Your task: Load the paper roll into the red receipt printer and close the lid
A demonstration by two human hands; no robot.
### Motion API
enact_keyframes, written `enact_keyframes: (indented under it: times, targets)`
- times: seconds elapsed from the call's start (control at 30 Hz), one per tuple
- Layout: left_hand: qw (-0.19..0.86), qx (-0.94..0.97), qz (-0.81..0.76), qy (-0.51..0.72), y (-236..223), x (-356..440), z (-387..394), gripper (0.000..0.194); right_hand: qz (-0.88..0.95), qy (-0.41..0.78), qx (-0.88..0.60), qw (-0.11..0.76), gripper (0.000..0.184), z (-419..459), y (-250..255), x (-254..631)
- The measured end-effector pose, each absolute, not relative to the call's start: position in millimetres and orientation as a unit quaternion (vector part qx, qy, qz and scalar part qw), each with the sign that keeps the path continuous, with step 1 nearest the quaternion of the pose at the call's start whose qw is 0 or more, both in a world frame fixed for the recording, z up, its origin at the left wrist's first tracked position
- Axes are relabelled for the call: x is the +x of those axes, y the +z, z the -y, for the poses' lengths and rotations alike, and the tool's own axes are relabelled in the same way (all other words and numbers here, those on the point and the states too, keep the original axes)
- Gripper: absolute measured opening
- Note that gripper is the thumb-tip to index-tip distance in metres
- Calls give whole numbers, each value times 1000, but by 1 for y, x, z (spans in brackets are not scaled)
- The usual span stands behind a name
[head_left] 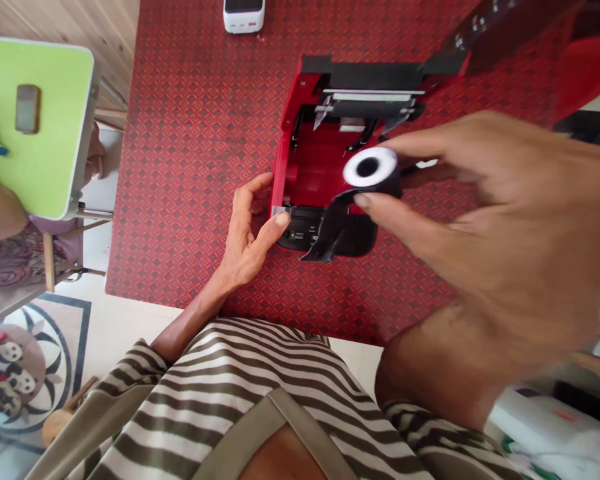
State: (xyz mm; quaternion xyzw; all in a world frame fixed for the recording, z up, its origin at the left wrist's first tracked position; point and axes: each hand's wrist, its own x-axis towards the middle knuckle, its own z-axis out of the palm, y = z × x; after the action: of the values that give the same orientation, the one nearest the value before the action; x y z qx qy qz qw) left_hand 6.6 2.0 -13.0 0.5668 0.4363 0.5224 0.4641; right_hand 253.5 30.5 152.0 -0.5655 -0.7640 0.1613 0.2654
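Note:
A red and black printer [330, 163] sits on the table with its top raised and its red inner bay exposed. My left hand [247, 230] grips the printer's near left corner, thumb on the top edge and fingers against the side. In my right hand [480, 193] a small roll [353, 175] is pinched between thumb and fingers, held above the right part of the bay. The roll's end face is white with a dark centre hole. A loose black strip [333, 223] hangs from it over the printer's black front panel. The roll's far side is hidden by my fingers.
The table has a red patterned cover [190, 133]. A white device [244, 17] lies at its far edge. To the left stands a green table [45, 160] with a phone [27, 108] on it, and another person's arm rests there. A dark red object [510, 33] rises at upper right.

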Motion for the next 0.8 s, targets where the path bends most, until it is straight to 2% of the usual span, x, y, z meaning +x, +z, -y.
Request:
enact_keyframes:
  times: [0.13,0.23,0.43,0.57,0.8]
  targets:
    - [455,578,-427,525,-12,3,-4,75,697,234,-601,313,39,-24,125,262]
    - [455,591,-417,519,-8,-2,-6,77,653,269,-615,351,43,-15,90,270]
    - [446,603,-409,519,-7,-6,-11,74,554,298,-636,447,34,20,19,295]
    - [432,606,-410,528,-10,-6,-14,71,492,306,-642,502,32,30,-5,297]
    - [424,620,-399,526,-8,-8,-15,68,504,319,-648,474,37,38,-2,295]
